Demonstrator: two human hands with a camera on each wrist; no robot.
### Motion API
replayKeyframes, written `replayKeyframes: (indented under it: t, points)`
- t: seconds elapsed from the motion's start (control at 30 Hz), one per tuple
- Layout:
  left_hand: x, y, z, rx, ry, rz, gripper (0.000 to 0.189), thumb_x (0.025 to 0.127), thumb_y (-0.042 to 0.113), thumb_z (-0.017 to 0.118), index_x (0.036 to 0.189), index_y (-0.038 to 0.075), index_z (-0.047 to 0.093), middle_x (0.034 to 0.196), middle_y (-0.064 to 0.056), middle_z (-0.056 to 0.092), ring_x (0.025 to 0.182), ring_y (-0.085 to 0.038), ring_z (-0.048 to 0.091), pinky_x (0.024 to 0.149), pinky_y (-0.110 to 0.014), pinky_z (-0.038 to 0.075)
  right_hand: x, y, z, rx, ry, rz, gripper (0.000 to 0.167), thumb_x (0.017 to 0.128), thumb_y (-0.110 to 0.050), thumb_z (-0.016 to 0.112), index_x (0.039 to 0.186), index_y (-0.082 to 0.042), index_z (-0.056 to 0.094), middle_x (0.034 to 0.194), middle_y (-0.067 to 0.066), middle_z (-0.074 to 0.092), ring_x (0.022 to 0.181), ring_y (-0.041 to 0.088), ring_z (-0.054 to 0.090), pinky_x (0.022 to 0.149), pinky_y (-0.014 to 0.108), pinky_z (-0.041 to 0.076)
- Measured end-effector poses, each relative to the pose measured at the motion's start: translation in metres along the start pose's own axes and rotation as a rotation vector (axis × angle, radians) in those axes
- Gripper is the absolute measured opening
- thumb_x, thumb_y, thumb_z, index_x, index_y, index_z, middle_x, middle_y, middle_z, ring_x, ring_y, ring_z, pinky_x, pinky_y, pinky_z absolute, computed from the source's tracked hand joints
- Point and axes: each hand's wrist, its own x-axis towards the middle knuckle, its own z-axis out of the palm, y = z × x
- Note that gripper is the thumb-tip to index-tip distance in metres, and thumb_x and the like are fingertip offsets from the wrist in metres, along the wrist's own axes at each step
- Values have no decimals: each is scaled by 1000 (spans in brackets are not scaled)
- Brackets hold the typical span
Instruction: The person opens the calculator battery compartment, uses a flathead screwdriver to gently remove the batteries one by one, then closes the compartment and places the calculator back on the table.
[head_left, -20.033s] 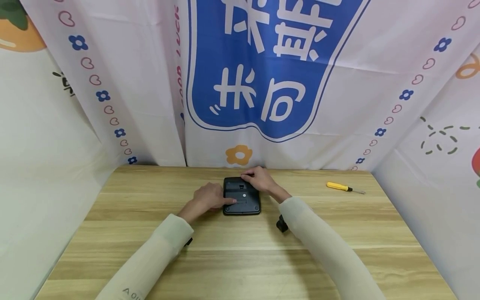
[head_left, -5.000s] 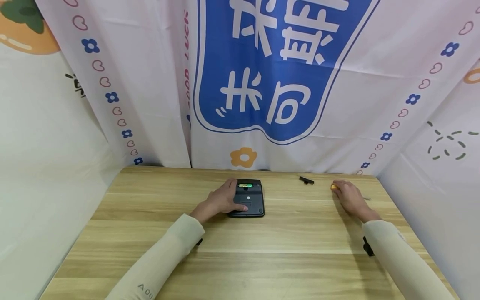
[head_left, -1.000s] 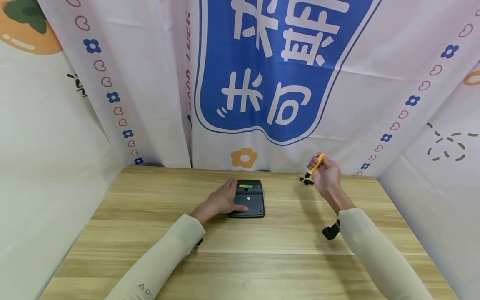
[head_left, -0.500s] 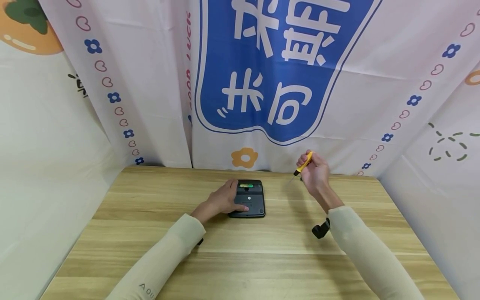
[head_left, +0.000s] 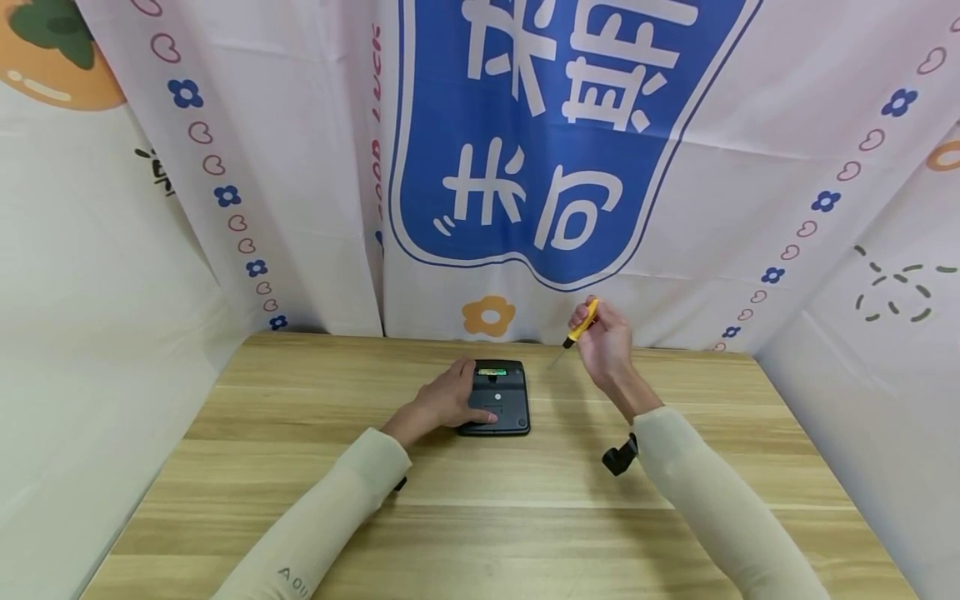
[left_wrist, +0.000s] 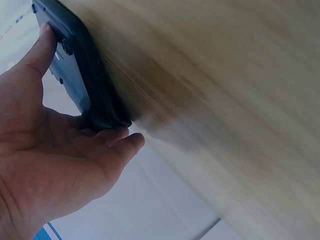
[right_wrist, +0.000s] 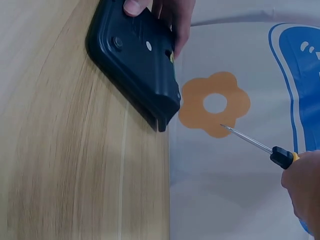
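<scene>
Black device: just right of centre in the head view, the black device (head_left: 510, 408) lies flat with its back panel up.
Battery bay: near the device's top edge, no cover over it; 1 green-and-gold battery (head_left: 492, 372) sits inside.
Left hand: the left hand (head_left: 442, 400) grips the device from its left side, fingers spread wide, thumb on the back panel, others at the edge.
Screwdriver: the yellow-handled screwdriver (head_left: 582, 325) slants down-left, its tip near the device's right side but apart from it.
Right hand: the right hand (head_left: 606, 346) holds the handle, fingers curled round it.
Done: judging by this, the bay is uncovered and the tool is in hand.
Left: any tool work at the bay appears not yet begun.
Worktop: the wood-grain worktop (head_left: 480, 533) fills the lower frame.
Room: a pale cloth (head_left: 427, 304) hangs behind, with a blue panel (head_left: 525, 225) at upper centre; white printed sides flank it.
</scene>
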Motion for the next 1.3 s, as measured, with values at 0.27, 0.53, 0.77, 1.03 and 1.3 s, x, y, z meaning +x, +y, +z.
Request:
replayKeyframes:
  t: [0.27,0.53,0.77,1.03,1.3]
  points:
    - [-2,0,1,-2,-4,-9,112,92,55,79,166,-3,19,173,-22,23,155,-37,36,115,-60,43,0,18,9,-41,-33,11,27,117,-16,25,111,-1,46,92,5,44,87,19,40,81,29,38]
    - [-2,0,1,-8,-1,-3,112,92,54,79,166,-3,19,173,-22,22,156,-37,34,116,-61,42,2,28,19,-48,-16,-3,28,117,-14,26,108,0,49,90,5,45,85,19,41,80,29,39]
    - [-1,-1,2,0,-13,-12,112,93,55,78,167,-3,18,173,-22,21,156,-37,33,117,-61,42,3,39,26,-35,0,6,28,116,-12,28,107,1,51,88,6,48,82,19,44,78,29,41]
    - [0,-1,1,6,-15,-7,112,93,56,78,167,-3,17,174,-22,20,157,-37,32,117,-59,42,7,49,30,-48,0,8,28,115,-10,30,107,3,54,88,7,50,83,20,45,79,30,41]
    - [0,0,-1,4,-9,0,112,93,55,79,167,-3,18,173,-22,21,157,-37,33,116,-63,42,11,60,36,-64,13,-13,30,114,-7,31,101,2,58,86,8,51,80,21,46,77,31,42]
